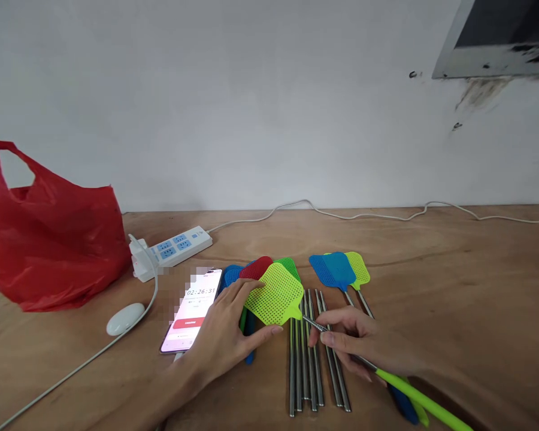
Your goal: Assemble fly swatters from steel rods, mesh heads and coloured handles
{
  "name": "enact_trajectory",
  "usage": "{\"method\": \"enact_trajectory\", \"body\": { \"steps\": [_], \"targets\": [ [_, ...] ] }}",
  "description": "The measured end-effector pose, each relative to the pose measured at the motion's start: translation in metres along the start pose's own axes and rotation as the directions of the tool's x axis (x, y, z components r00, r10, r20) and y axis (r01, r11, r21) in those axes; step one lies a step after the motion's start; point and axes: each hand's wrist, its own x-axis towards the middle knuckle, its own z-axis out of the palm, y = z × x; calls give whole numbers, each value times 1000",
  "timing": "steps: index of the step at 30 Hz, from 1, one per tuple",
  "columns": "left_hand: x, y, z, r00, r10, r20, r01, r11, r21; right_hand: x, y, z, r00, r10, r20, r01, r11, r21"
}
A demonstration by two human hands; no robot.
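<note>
A yellow-green fly swatter (276,293) with a perforated head lies across the middle. My left hand (236,320) grips its head, thumb below and fingers on top. My right hand (348,338) is closed around its metal rod near the neck, and the green handle (422,398) runs off to the lower right. Under the head lie a red swatter head (257,267), a green one (288,266) and blue ones (232,275). Several loose metal rods (305,365) lie side by side between my hands. Beyond my right hand rest a blue swatter (339,269) and a yellow-green swatter (360,269).
A lit phone (193,314) showing a timer lies beside my left hand. Behind it are a white power strip (186,245) and a red plastic bag (58,239). A white puck-shaped device (126,319) sits left. A cable (359,215) runs along the wall.
</note>
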Motion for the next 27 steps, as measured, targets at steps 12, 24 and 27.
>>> {"method": "enact_trajectory", "body": {
  "steps": [12, 24, 27],
  "targets": [
    [-1, 3, -1, 999, -19, -30, 18, 999, -36, 1, 0, 2, 997, -47, -67, 44, 998, -49],
    [5, 10, 2, 968, -233, 97, 226, 634, -739, 3, 3, 1, 996, -21, -91, 20, 1000, -12],
    [6, 8, 2, 949, -293, 115, 260, 522, -812, 5, 7, -1, 997, -29, -68, 28, 999, -15]
  ]
}}
